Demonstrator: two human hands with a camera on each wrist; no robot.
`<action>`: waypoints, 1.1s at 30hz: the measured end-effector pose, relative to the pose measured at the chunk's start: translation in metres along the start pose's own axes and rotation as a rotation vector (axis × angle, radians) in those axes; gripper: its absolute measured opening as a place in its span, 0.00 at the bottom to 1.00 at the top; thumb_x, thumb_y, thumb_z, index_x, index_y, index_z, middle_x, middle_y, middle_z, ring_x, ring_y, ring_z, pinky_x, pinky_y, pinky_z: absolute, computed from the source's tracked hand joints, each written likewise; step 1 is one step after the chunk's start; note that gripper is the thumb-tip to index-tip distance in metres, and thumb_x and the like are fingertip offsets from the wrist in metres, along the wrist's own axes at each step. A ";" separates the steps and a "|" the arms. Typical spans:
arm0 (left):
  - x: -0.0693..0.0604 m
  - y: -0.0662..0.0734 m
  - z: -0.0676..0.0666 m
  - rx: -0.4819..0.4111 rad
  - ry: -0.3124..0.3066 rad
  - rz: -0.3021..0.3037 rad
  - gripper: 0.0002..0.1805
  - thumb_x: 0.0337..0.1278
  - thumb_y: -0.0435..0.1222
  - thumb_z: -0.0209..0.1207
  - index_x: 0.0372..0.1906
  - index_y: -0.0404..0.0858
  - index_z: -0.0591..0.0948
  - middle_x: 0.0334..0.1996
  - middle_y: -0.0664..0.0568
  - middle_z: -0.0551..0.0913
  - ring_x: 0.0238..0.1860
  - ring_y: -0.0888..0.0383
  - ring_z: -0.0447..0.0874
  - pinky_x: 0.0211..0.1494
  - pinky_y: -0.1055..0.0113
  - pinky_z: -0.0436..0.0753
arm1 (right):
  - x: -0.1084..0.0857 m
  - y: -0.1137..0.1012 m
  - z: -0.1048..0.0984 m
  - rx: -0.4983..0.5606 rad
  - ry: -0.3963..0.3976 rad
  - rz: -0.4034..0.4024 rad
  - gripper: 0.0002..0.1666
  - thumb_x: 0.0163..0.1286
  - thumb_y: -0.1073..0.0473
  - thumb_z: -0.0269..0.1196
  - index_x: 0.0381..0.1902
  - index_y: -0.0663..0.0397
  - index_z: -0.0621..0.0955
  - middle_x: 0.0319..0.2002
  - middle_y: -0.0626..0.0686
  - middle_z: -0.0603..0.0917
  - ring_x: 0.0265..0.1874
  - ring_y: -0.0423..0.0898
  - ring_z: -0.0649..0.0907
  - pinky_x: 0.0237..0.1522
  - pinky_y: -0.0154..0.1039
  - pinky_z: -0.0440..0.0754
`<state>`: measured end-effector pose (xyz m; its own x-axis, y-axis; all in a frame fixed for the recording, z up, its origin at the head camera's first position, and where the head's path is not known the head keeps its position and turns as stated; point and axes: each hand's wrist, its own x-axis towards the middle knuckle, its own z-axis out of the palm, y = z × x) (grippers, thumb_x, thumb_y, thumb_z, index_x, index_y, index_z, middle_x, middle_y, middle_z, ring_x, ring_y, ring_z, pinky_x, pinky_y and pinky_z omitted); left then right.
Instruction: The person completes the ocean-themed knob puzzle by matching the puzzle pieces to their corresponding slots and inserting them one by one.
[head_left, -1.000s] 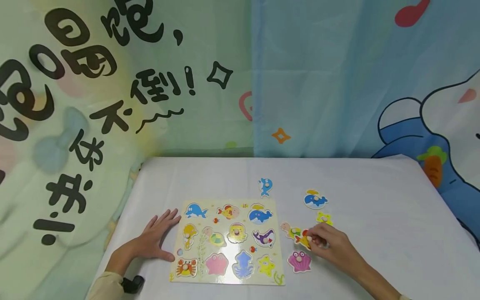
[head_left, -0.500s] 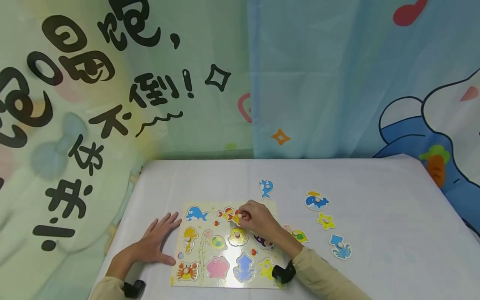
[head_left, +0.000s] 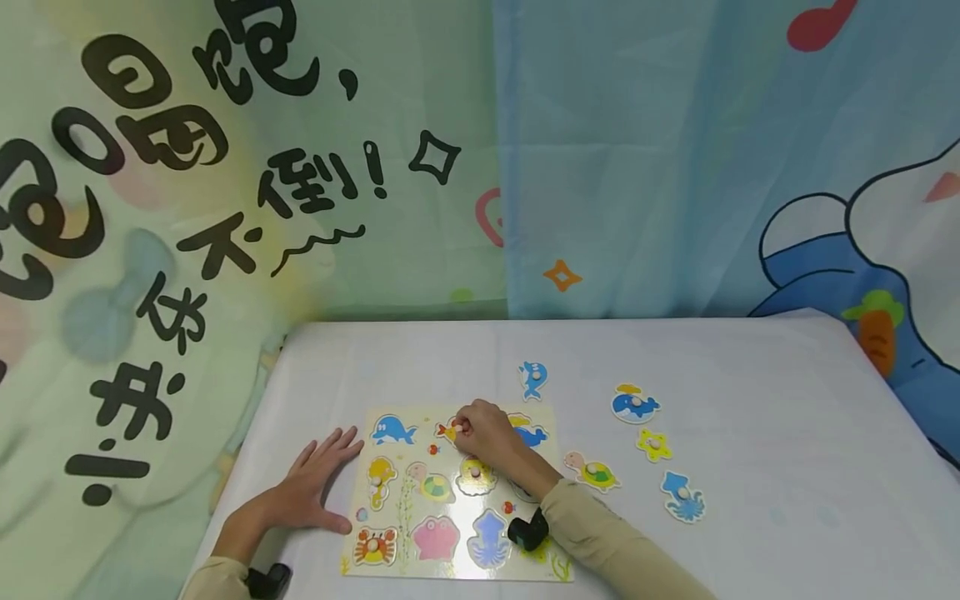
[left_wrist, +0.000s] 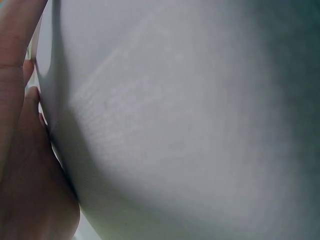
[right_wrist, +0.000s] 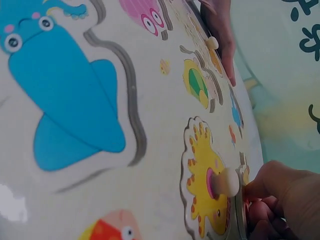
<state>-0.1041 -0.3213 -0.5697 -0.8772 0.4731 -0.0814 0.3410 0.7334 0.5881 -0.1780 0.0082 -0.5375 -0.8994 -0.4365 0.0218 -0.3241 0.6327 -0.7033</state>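
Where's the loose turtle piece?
In the head view, the turtle piece lies on the white table, just right of the puzzle board, left of the yellow star and the blue squid.

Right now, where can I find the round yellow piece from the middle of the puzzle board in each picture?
Head: the round yellow piece is in the lower middle, on the puzzle board, just below the right hand.
Left wrist: not in it.
Right wrist: the round yellow piece is low, right of centre, just left of the right hand.
Shared landmark: the left hand, visible in all three.
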 end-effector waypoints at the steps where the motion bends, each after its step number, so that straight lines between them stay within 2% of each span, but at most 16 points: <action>1: 0.000 -0.002 0.001 0.004 0.006 0.004 0.64 0.28 0.64 0.72 0.76 0.47 0.57 0.78 0.47 0.50 0.80 0.52 0.35 0.76 0.57 0.27 | 0.001 -0.001 0.001 -0.003 -0.004 0.006 0.06 0.55 0.67 0.62 0.33 0.60 0.83 0.26 0.50 0.75 0.25 0.41 0.69 0.27 0.29 0.66; 4: -0.001 -0.011 0.006 0.027 0.010 0.003 0.64 0.29 0.66 0.71 0.76 0.53 0.55 0.79 0.53 0.47 0.78 0.70 0.27 0.70 0.80 0.20 | 0.003 -0.005 0.002 -0.008 -0.015 0.034 0.07 0.55 0.66 0.62 0.34 0.60 0.83 0.28 0.50 0.75 0.26 0.41 0.70 0.28 0.29 0.66; 6: -0.001 -0.015 0.007 0.031 0.000 -0.015 0.64 0.27 0.67 0.71 0.76 0.57 0.53 0.79 0.57 0.46 0.75 0.79 0.24 0.67 0.83 0.19 | 0.004 -0.006 0.002 -0.022 -0.015 0.049 0.08 0.55 0.66 0.62 0.34 0.60 0.83 0.28 0.50 0.76 0.27 0.42 0.70 0.28 0.30 0.66; 7: 0.000 -0.017 0.007 0.024 -0.006 -0.023 0.64 0.26 0.66 0.72 0.76 0.58 0.53 0.79 0.58 0.45 0.74 0.80 0.24 0.68 0.82 0.19 | 0.005 -0.007 0.003 -0.028 -0.015 0.056 0.08 0.55 0.67 0.62 0.34 0.60 0.84 0.28 0.50 0.75 0.27 0.42 0.70 0.28 0.30 0.67; 9: 0.000 -0.018 0.006 0.007 -0.019 -0.047 0.65 0.25 0.66 0.72 0.76 0.59 0.52 0.79 0.58 0.45 0.74 0.81 0.24 0.71 0.77 0.20 | 0.006 -0.007 0.003 -0.033 -0.016 0.070 0.08 0.55 0.67 0.62 0.34 0.61 0.84 0.28 0.50 0.75 0.27 0.42 0.70 0.28 0.30 0.67; 10: 0.001 -0.015 0.005 -0.003 -0.023 -0.049 0.65 0.25 0.65 0.73 0.76 0.58 0.53 0.79 0.56 0.45 0.76 0.75 0.24 0.74 0.69 0.21 | 0.006 -0.007 0.003 -0.039 -0.016 0.074 0.08 0.55 0.67 0.63 0.34 0.61 0.84 0.28 0.50 0.75 0.27 0.42 0.70 0.29 0.30 0.67; 11: 0.001 -0.014 0.004 -0.003 -0.027 -0.049 0.65 0.26 0.65 0.72 0.76 0.57 0.53 0.80 0.55 0.45 0.77 0.74 0.25 0.74 0.68 0.21 | 0.006 -0.007 0.003 -0.037 -0.019 0.080 0.08 0.55 0.67 0.63 0.35 0.61 0.84 0.29 0.50 0.75 0.28 0.42 0.70 0.29 0.30 0.67; 14: 0.000 -0.013 0.002 0.019 -0.019 -0.028 0.64 0.28 0.66 0.71 0.76 0.55 0.54 0.79 0.55 0.45 0.77 0.73 0.25 0.73 0.72 0.20 | 0.007 -0.008 0.003 -0.024 -0.033 0.080 0.09 0.56 0.68 0.63 0.36 0.62 0.84 0.30 0.51 0.75 0.28 0.42 0.70 0.29 0.30 0.68; 16: -0.001 -0.013 0.002 0.043 -0.004 0.002 0.63 0.29 0.67 0.70 0.76 0.54 0.54 0.79 0.55 0.46 0.77 0.72 0.25 0.70 0.77 0.19 | 0.006 -0.009 0.003 -0.014 -0.045 0.075 0.09 0.57 0.68 0.63 0.37 0.63 0.83 0.30 0.51 0.75 0.28 0.42 0.70 0.30 0.30 0.68; 17: -0.001 -0.016 0.004 0.057 0.004 0.013 0.63 0.29 0.67 0.70 0.76 0.55 0.53 0.79 0.56 0.45 0.76 0.77 0.25 0.66 0.84 0.19 | 0.006 -0.009 0.003 -0.009 -0.055 0.076 0.09 0.58 0.68 0.62 0.37 0.63 0.83 0.31 0.51 0.75 0.29 0.42 0.70 0.30 0.30 0.68; 21: -0.002 -0.018 0.006 0.055 0.023 0.044 0.63 0.30 0.66 0.70 0.76 0.53 0.54 0.79 0.55 0.46 0.77 0.74 0.25 0.68 0.81 0.19 | 0.007 -0.009 0.003 -0.006 -0.090 0.086 0.08 0.60 0.68 0.62 0.38 0.63 0.82 0.31 0.51 0.74 0.29 0.42 0.70 0.30 0.30 0.68; 28: 0.000 -0.019 0.009 0.037 0.009 -0.024 0.64 0.26 0.66 0.72 0.76 0.58 0.53 0.79 0.57 0.47 0.75 0.79 0.25 0.67 0.82 0.19 | 0.009 -0.009 -0.001 -0.003 -0.134 0.116 0.08 0.61 0.69 0.61 0.39 0.64 0.81 0.31 0.52 0.73 0.30 0.42 0.70 0.30 0.29 0.68; 33: 0.000 -0.017 0.010 0.032 0.011 -0.003 0.64 0.27 0.66 0.72 0.76 0.57 0.54 0.79 0.56 0.47 0.76 0.76 0.25 0.67 0.81 0.19 | 0.009 -0.009 -0.005 0.006 -0.173 0.134 0.07 0.62 0.69 0.61 0.39 0.63 0.81 0.31 0.51 0.73 0.31 0.42 0.70 0.30 0.28 0.69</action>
<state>-0.1062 -0.3293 -0.5878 -0.8820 0.4654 -0.0745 0.3485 0.7504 0.5617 -0.1848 0.0014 -0.5275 -0.8705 -0.4523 -0.1943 -0.2025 0.6888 -0.6961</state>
